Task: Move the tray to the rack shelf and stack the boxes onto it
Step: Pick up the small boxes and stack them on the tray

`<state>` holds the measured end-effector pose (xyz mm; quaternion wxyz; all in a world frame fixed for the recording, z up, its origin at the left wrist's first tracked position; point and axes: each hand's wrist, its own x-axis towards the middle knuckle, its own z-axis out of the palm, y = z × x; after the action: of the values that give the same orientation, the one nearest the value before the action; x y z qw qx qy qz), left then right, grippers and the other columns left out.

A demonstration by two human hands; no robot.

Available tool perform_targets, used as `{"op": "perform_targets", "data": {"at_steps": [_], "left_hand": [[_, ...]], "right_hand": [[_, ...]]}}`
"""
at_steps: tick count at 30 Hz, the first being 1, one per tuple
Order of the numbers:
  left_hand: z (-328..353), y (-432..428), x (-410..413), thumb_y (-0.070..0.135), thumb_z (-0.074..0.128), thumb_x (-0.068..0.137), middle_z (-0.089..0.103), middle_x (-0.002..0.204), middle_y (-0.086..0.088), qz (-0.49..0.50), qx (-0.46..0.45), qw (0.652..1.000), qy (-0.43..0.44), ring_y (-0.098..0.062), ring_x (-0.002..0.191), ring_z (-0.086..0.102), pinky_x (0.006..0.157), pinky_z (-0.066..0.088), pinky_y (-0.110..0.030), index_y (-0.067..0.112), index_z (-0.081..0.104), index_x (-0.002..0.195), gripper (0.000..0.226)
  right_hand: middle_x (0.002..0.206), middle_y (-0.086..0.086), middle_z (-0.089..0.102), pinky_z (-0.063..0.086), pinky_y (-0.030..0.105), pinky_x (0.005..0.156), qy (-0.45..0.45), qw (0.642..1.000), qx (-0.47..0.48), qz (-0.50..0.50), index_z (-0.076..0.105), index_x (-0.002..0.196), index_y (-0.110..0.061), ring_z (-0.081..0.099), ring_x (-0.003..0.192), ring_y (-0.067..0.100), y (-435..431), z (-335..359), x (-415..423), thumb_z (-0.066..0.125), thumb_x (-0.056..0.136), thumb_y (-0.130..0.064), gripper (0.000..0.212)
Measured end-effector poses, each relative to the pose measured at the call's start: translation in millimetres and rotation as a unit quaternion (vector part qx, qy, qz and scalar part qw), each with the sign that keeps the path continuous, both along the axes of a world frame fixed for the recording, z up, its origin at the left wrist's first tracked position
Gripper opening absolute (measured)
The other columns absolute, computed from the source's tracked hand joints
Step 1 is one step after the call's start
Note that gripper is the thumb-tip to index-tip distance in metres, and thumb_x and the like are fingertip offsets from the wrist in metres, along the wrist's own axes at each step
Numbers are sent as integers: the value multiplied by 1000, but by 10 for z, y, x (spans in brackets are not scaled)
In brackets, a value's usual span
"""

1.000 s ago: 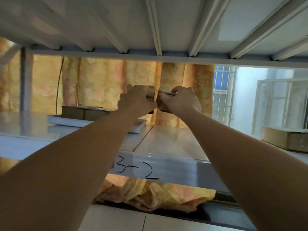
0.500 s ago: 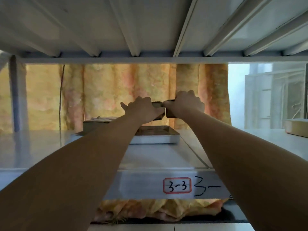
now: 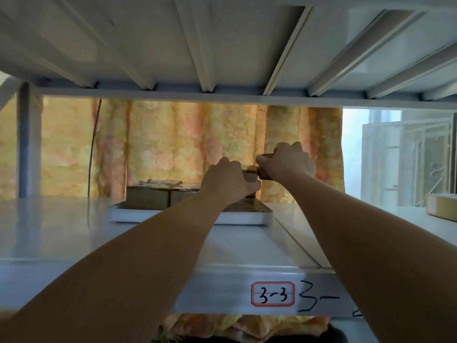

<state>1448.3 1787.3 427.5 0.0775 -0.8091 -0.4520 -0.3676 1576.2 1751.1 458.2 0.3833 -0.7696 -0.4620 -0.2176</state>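
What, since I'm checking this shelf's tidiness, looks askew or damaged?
The left box on the tray has ragged top flaps that do not lie flat; it may be torn. The left hand and right hand hold small boxes above the tray; nothing odd there.

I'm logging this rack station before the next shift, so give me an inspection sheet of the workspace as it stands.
Surface: shelf pale metal, label 3-3 on its front lip.
Job's things: tray flat on the shelf; boxes side by side in its left part; held box above its right part.
Clutter: lone box at the shelf's right edge.
Grippers: left hand and right hand both grip the held box; one box or two, cannot tell.
Cables: thin cable hangs at back left.
Surroundings: curtain behind, window grille at right, upper shelf overhead.
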Motion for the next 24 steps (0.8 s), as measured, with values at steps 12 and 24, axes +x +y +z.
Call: {"op": "perform_targets", "data": {"at_steps": [12,24], "left_hand": [[-134,-44,25,79,36,80,60,106,-6,166,54,964,201,-26,99,58,74,33,-34,15,60,109,74],[-68,129,-319,72,57,73,57,129,-4,44,-122,978,166,-24,116,53,97,45,-39,17,50,129,78]], "right_hand": [[115,11,54,39,31,61,21,998,-54,21,58,111,-11,59,92,29,144,11,-6,55,79,-57,56],[121,10,50,40,33,65,8,995,-23,98,59,113,-13,57,95,30,330,-29,-209,48,80,-57,55]]}}
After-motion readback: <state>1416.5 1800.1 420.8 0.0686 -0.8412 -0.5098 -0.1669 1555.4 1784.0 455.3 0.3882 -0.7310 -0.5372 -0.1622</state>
